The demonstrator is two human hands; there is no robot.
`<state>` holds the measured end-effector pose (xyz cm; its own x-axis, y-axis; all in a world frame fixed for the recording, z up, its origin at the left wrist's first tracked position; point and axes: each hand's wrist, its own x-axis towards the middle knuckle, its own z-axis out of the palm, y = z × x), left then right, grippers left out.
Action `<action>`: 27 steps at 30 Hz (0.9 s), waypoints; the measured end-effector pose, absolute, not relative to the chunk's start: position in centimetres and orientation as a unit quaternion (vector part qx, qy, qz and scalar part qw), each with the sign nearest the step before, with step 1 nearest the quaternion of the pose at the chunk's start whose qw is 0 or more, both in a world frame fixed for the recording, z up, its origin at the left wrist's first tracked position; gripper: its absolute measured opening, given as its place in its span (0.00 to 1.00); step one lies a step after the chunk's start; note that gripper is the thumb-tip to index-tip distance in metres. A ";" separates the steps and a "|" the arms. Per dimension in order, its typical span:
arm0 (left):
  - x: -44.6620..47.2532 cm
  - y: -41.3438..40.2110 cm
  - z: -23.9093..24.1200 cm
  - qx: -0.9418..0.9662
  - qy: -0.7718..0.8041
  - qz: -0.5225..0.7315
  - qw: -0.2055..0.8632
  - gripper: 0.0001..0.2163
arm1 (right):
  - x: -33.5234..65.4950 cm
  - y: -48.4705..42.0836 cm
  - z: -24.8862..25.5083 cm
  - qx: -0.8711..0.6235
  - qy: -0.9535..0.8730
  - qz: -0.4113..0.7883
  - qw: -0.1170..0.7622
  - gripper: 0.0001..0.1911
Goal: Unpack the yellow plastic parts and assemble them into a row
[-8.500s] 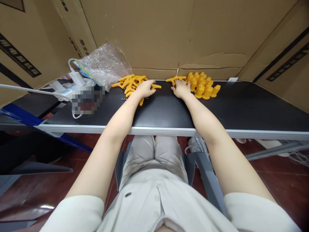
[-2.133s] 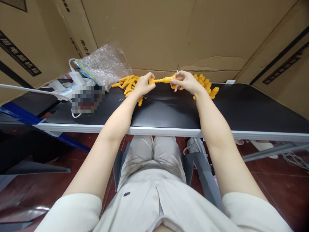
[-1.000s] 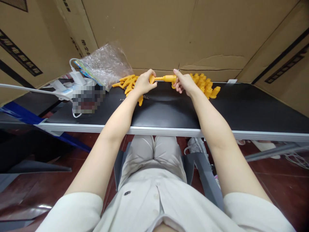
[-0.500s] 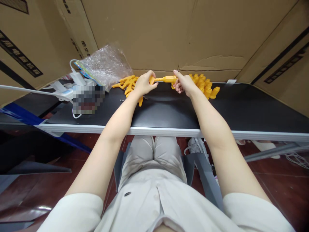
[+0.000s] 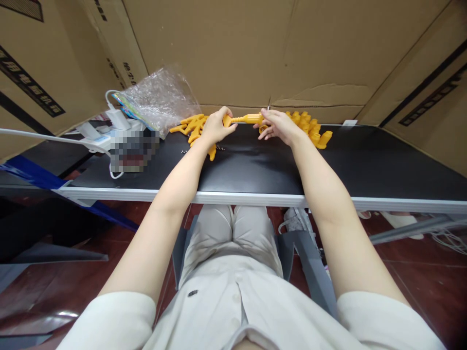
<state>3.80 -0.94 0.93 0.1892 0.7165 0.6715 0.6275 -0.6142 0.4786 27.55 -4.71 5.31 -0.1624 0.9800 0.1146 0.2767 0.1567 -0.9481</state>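
Observation:
My left hand pinches the left end of a yellow plastic piece between thumb and fingers. This piece has a narrow ribbed shaft and a wider fluted part, and it lies roughly level above the table. At its right end is my right hand, thumb and forefinger against the fluted part, the other fingers loosely spread. A yellow ring-like part shows beneath those fingers. Above the right thumb a thin pointed thing sticks up; its kind is unclear. Branching yellow plastic pieces lie beside my left hand.
Several yellow tube-shaped pieces stand grouped right of my right hand. Small metal chains lie near my left wrist. Left are a clear plastic bag, a white power strip and cables. Cardboard walls the black table.
My right hand's fingers have loosened and spread from their curled grip. The yellow piece has shifted slightly left, and the thin pointed thing shows more. My left hand keeps its pinch.

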 end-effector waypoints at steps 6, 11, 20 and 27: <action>3.9 -1.1 1.1 0.771 0.443 0.457 0.036 0.11 | 27.1 -4.7 5.1 -0.498 -0.637 0.391 0.439 0.30; 4.1 -1.3 1.2 0.777 0.437 0.452 0.034 0.11 | 27.3 -3.9 4.7 -0.505 -0.640 0.378 0.439 0.37; 4.1 -1.0 0.9 0.783 0.425 0.453 0.041 0.11 | 27.5 -3.1 4.1 -0.519 -0.626 0.381 0.440 0.44; 4.2 -1.0 0.9 0.782 0.428 0.452 0.037 0.12 | 27.4 -3.3 4.2 -0.548 -0.608 0.384 0.428 0.45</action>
